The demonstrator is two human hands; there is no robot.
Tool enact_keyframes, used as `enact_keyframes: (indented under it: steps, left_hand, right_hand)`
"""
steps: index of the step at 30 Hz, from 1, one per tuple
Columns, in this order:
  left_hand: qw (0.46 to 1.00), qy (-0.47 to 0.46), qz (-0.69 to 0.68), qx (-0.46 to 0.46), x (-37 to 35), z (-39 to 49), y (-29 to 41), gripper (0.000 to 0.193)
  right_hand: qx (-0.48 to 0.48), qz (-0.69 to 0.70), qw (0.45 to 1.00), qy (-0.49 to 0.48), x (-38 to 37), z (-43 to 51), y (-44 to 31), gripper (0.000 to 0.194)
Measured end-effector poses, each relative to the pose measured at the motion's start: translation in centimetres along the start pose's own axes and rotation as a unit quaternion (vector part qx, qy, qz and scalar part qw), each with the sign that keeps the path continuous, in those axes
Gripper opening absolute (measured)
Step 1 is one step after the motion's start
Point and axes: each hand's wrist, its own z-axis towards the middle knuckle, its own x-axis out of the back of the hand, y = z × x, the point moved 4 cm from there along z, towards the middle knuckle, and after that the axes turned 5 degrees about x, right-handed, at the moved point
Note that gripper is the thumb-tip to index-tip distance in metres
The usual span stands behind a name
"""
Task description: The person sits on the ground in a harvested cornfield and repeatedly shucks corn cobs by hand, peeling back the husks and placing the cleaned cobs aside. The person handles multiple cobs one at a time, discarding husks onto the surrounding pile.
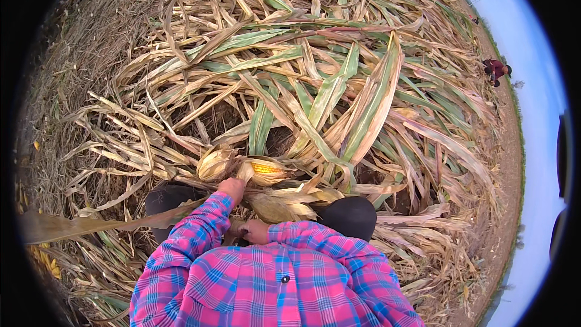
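My left hand (232,189) grips a strip of dry corn husk (245,173) beside a partly opened ear of corn (268,169). Yellow kernels show through the gap in that ear's husk. Just to its left lies another ear in pale husk (216,163), tilted towards the far side. Close to my shirt front is my right hand (255,231), its fingers curled by a pale piece of stalk or husk (234,228) and a small dark thing. My sleeve and body partly hide what it holds. Between hand and ear sits a further husk-covered ear (272,207).
Cut corn stalks with dry and green leaves (290,68) are heaped ahead. My dark-clad knees (349,218) flank the work. A long dry leaf (91,228) crosses at left. Husked yellow ears (47,261) lie at far left. Another person (495,71) is far off right.
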Motion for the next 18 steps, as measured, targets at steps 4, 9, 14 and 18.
enact_keyframes:
  steps: [4,9,14,18]
  left_hand:
    - [0.998,-0.046,0.036,-0.011,-1.5,0.6,-0.9,0.017]
    - [0.995,-0.091,0.015,0.03,-0.8,0.5,-2.1,0.018]
    - [0.996,-0.048,-0.068,0.028,1.0,0.0,-2.9,0.015]
    - [0.995,-0.038,-0.096,0.001,2.1,-0.5,-2.6,0.015]
  right_hand:
    - [-0.066,0.201,0.971,0.11,5.9,-0.5,2.8,0.012]
    - [-0.141,-0.378,0.848,0.344,16.8,-1.9,8.9,0.03]
    - [-0.312,0.102,0.928,0.176,14.4,-1.5,15.0,0.032]
    - [-0.248,-0.116,0.943,0.192,14.0,-0.7,14.6,0.035]
